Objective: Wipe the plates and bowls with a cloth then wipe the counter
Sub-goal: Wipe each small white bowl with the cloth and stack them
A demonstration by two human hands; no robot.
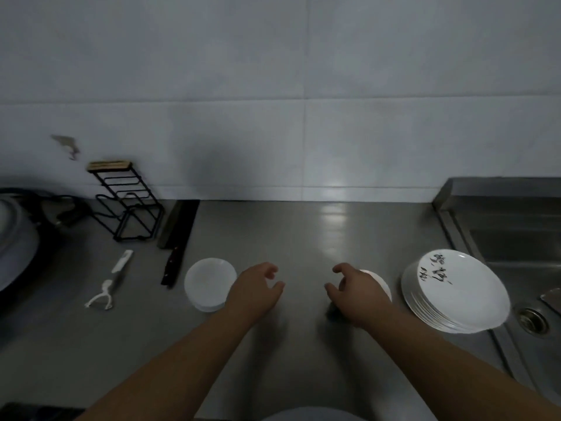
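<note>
Steel-grey worktop (309,238) is carrying everything I am watching from here. A stack of white bowls (208,284) is sitting just beside the left grip (256,288), on its outer side, with the wrist overlapping the stack's near edge in my view. Another white bowl (381,284) is showing only as a sliver behind the knuckles of the right grip (353,294). A stack of white plates (455,294) with black brush marks is resting further right, near that bowl, its right edge sitting at the rim of the sink (516,256). Both grips are hanging loosely curled over the steel, thumbs apart from the fingers, and neither is holding anything I am seeing. Whether the right one is touching the bowl behind it I cannot tell. Bare steel is lying between the two grips and running up to the tiled wall (303,132). On the left, a dark knife (177,241), a white peeler (110,282) and a black wire rack (129,208) are bounding the room, the knife's handle ending just beside the bowl stack.
</note>
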